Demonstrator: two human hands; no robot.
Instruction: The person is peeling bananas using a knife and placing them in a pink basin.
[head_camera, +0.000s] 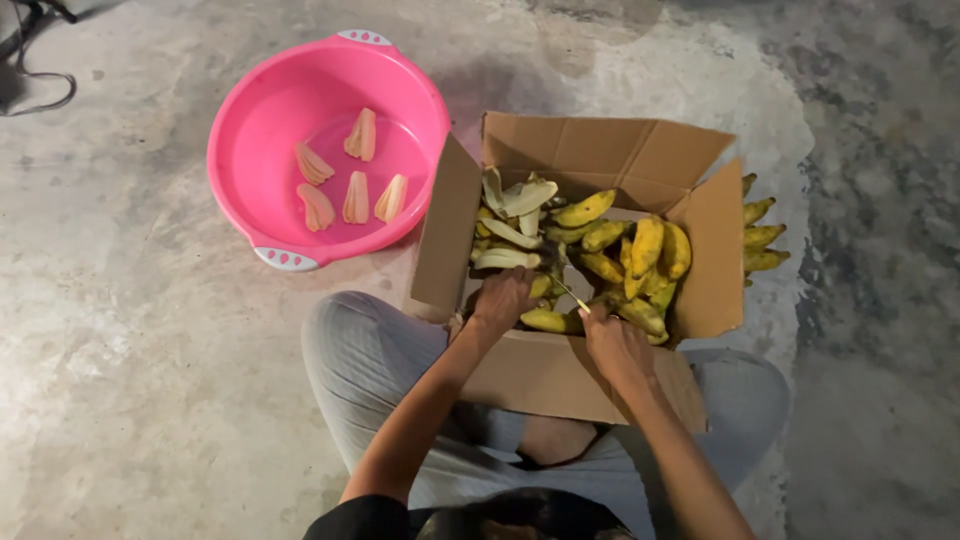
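Banana (548, 320): lies crosswise at box (560, 375) near edge | left hand (503, 298): grips its left end, nearer | right hand (612, 340): clenched on knife (572, 295), blade angled up-left

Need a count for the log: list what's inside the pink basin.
Inside the pink basin lie five peeled, pale banana pieces, loosely grouped near its middle. Its bottom is otherwise bare; nothing else shows. The near wall hides only a thin strip of the floor of the basin.

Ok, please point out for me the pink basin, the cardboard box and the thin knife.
pink basin (262, 120), head view, bare inner wall
cardboard box (545, 375), head view, near outer wall
thin knife (572, 294), head view, mid blade
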